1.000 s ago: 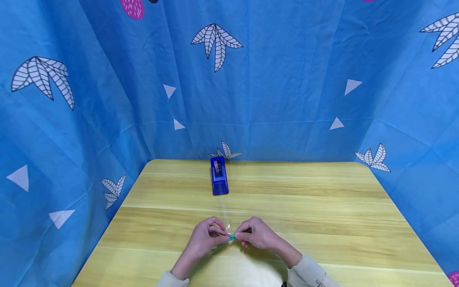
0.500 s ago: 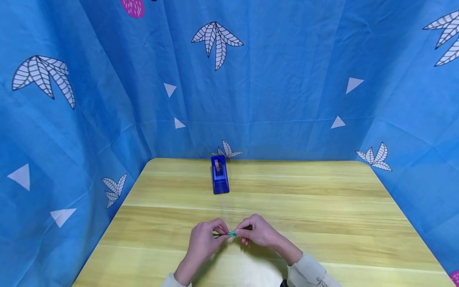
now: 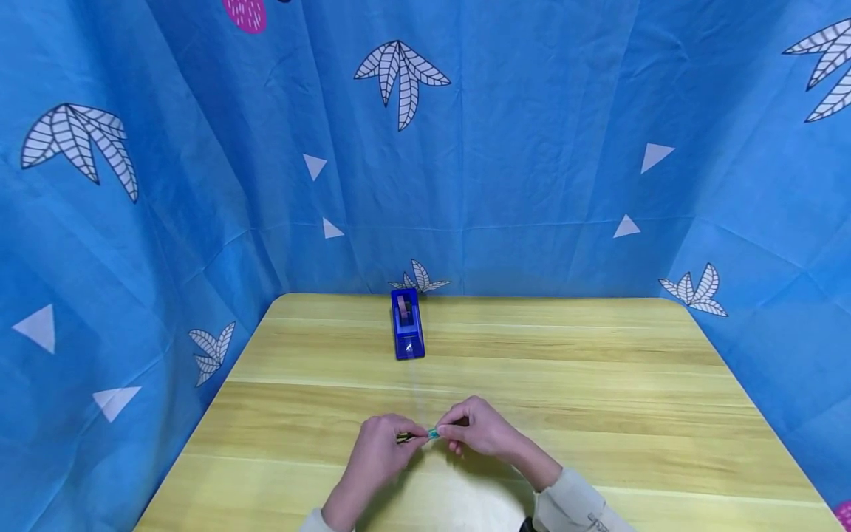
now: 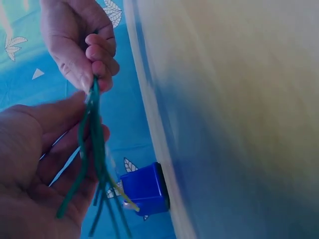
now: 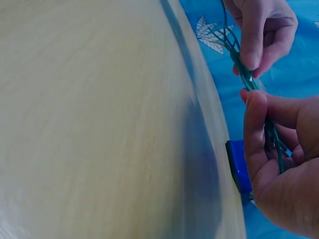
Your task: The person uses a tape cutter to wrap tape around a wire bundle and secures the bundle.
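Note:
A bundle of thin green wires (image 4: pixel 96 127), with a yellow strand among them, is held between two hands above the table's near middle. My left hand (image 3: pixel 375 452) pinches it between thumb and fingertips on the left. Close beside, my right hand (image 3: pixel 484 431) pinches the same bundle, its thumb on the near side. Loose wire ends fan out past both hands in the wrist views. A clear tape strip (image 3: pixel 415 386) runs from the blue tape dispenser (image 3: pixel 408 325) toward the bundle. The fingers cover most of the middle of the bundle.
The wood-grain table (image 3: pixel 565 384) spreads around the hands, and the dispenser sits near its far edge. A blue patterned curtain (image 3: pixel 532 148) hangs behind the table and along both sides.
The left hand's fingertips have shifted slightly right, closer to the right hand, and the wires now lie more level. The right hand has barely moved.

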Tool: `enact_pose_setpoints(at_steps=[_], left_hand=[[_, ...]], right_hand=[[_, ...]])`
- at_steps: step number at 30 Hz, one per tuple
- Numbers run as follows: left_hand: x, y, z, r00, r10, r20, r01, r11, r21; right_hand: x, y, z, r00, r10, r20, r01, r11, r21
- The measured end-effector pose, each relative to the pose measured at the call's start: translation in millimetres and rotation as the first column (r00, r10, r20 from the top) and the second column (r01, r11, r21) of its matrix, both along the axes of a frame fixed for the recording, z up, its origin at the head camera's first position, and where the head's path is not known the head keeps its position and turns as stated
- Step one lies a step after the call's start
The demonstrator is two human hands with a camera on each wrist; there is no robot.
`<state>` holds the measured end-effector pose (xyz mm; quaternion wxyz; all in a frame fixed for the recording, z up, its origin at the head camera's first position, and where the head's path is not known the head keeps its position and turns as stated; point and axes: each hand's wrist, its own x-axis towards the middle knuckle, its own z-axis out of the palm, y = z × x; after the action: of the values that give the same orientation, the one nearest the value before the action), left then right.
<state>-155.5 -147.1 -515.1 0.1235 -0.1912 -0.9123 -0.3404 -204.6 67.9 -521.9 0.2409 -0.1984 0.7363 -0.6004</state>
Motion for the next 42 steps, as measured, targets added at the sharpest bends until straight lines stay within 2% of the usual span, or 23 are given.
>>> enact_pose_setpoints(at_steps=[4,9,16,19,24,27,30,33,42], left_hand=[[0.2,2.3,-0.7,0.999,0.035,0.013,-0.036,0.996,0.077],[0.9,5.0,-2.0,0.987,0.085,0.138,-0.109,0.978,0.178],[0.9,0.9,-1.8,0.958,0.085,0.275,-0.170,0.938,0.302],[0.5,-4.6,-2.2,0.947,0.069,0.313,-0.163,0.944,0.287],[1.2,-16.4,-2.3,0.953,0.061,0.297,-0.099,0.988,0.116],[2.0,-22.2,-1.8,0.954,0.039,0.298,-0.060,0.996,0.061],[2.4,-25.4,-0.9,0.948,0.022,0.318,-0.047,0.996,0.070],[2.0,-27.3,-0.6,0.941,0.008,0.337,-0.050,0.992,0.116],[-1.5,-30.2,-5.6,0.915,-0.050,0.400,-0.068,0.959,0.274]], right_hand=[[-0.1,0,1.9,1.000,0.003,-0.011,-0.003,1.000,0.014],[0.8,-1,3.8,1.000,0.008,-0.027,-0.007,1.000,0.025],[2.5,-3,4.0,0.999,0.008,-0.050,-0.008,1.000,0.015],[3.4,-4,3.3,0.997,0.018,-0.070,-0.017,1.000,0.016],[3.4,-4,3.3,0.997,0.016,-0.076,-0.015,1.000,0.011],[2.6,-4,4.7,0.998,0.018,-0.068,-0.018,1.000,0.002],[2.3,-3,5.1,0.997,0.024,-0.072,-0.023,1.000,0.002],[2.0,-4,4.6,0.997,0.025,-0.074,-0.024,1.000,0.018],[1.1,-6,3.9,0.996,0.031,-0.082,-0.028,0.999,0.038]])
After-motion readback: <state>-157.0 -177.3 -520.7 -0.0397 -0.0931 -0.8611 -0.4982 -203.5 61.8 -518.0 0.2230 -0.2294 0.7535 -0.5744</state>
